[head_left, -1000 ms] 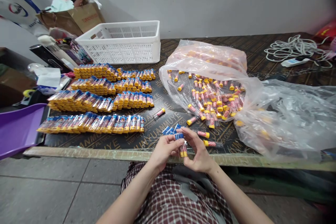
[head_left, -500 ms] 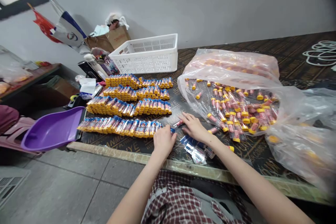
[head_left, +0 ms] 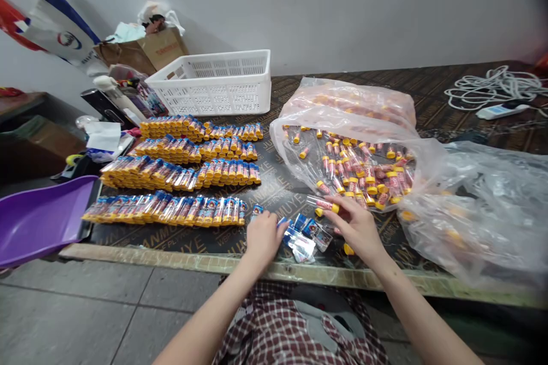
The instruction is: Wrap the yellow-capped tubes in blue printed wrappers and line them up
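by the bag (head_left: 338, 117), my right grip (head_left: 358, 229) is pinching a tube (head_left: 322, 203) off-centre, possibly risking slips; left grip (head_left: 266, 238), i can't tell.

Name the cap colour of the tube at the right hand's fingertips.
Yellow; the cap shows best in the head view.

A dark, gold-lettered tabletop (head_left: 277, 182) is bearing rows of blue-and-yellow tubes (head_left: 166, 207) centre-left, a white perforated plastic crate (head_left: 209, 98) upper left, a translucent plastic bag (head_left: 349, 96) right of centre.
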Demonstrator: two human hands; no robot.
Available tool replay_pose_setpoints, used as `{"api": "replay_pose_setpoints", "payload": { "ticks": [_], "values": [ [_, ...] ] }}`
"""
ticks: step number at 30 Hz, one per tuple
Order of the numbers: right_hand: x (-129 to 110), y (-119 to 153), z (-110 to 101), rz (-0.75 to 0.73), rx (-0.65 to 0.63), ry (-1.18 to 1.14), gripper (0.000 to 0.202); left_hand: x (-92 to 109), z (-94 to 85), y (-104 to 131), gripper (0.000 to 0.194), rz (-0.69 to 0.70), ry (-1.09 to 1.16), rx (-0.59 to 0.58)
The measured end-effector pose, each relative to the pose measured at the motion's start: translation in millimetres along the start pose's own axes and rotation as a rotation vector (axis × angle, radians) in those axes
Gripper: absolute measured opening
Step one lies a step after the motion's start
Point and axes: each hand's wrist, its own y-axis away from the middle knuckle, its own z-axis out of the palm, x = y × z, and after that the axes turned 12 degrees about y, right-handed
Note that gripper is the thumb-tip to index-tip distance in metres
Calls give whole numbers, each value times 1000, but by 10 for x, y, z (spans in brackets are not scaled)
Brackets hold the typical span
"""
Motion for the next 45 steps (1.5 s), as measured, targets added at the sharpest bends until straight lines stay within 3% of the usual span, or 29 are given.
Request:
{"api": "replay_pose_setpoints", "payload": {
  "ticks": [3, 8, 14, 18, 22, 27, 31, 36, 45],
  "values": [
    [84, 260, -81, 113, -16, -64, 32, 81, 194, 124, 26, -90, 222, -88],
    [230, 519, -91, 203, 6, -87, 33, 131, 344, 211, 9, -159, 420, -46],
    [223, 579, -5, 251, 75, -253, 31, 156, 337, 233, 9, -128, 472, 23],
    [133, 585, 32, 260, 72, -327, 31, 158, 341, 207, 8, -140, 645, 64],
    [91, 608, 57, 260, 52, -355, 30, 165, 349, 162, 9, -194, 856, 27],
    [106, 634, 82, 259, 80, -351, 30, 187, 350, 139, 8, -167, 967, 58],
    [81, 660, 88, 275, 125, -369, 26, 235, 332, 85, 19, -333, 1338, 76],
    [-6, 702, 105, 174, 196, -352, 19, 271, 258, -18, 38, -583, 1734, 52],
    [-68, 782, 170, -15, 266, -133, 26, 243, 224, -48, 40, -707, 1832, 154]
  ]
}}
